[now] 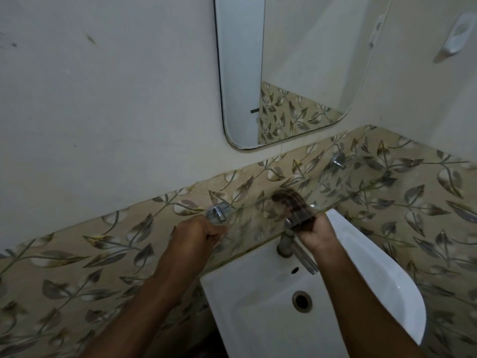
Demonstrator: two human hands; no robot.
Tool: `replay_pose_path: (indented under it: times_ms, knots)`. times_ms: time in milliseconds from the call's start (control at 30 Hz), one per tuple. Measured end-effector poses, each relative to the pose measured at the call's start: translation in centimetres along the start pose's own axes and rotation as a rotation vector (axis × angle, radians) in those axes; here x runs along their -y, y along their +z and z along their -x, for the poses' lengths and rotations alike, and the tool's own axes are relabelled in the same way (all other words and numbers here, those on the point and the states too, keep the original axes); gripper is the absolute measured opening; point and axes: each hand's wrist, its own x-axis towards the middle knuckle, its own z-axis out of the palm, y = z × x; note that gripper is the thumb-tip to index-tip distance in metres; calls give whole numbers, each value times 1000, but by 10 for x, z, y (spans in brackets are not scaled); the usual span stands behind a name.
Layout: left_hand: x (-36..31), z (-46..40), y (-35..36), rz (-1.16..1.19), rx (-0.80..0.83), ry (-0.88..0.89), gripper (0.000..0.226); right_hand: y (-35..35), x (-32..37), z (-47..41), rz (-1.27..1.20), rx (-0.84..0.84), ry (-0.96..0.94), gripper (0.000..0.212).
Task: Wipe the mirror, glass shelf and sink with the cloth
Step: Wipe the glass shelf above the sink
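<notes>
White plaster fills the upper wall, with leaf-patterned tiles (77,257) below it and a rounded mirror (281,73) hanging above. I see the glass shelf (258,223) running across the tiles on chrome brackets (218,211), its front edge over the white sink (374,288). My left hand (198,233) grips the shelf's front edge near the left bracket, fingers curled under the glass. My right hand (313,232) holds the dark cloth (291,205) at the shelf's front edge, towards its right end, fingers closed around it; the cloth is blurred. A metal tap (296,248) stands at the sink's back edge, just under the right hand.
</notes>
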Motion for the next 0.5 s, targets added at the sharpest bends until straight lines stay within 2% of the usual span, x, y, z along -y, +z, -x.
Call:
replay_pose_path:
  times_ms: [33,67,100,133,200,233,300,367,433,500]
  knots:
    - [-2,-2,1,0,20,3,23,0,15,-3,-24,-61,-35,18]
    - [-6,-4,0,-12,35,15,21,-6,30,-11,-62,-128,-93,27]
    - [-11,-6,-1,-30,43,38,21,-8,47,-15,44,-223,-171,31]
    - [-16,-9,-1,-39,50,50,21,-14,62,-21,174,-280,-254,28]
    - [-23,-14,-1,-53,61,55,22,-30,87,-24,601,-405,-335,16]
    - [-27,-16,-2,-54,60,52,23,-33,96,-20,820,-477,-353,18]
    - [-33,-18,1,-50,44,63,24,-42,111,-21,1036,-507,-393,20]
    - [-37,-14,-1,-37,-43,122,22,-43,122,-22,1186,-532,-472,23]
    - [-40,-10,1,-39,-102,194,21,-42,137,-21,1274,-549,-496,28]
    - [-38,-11,4,-48,-86,204,27,-49,151,-34,1301,-570,-505,31]
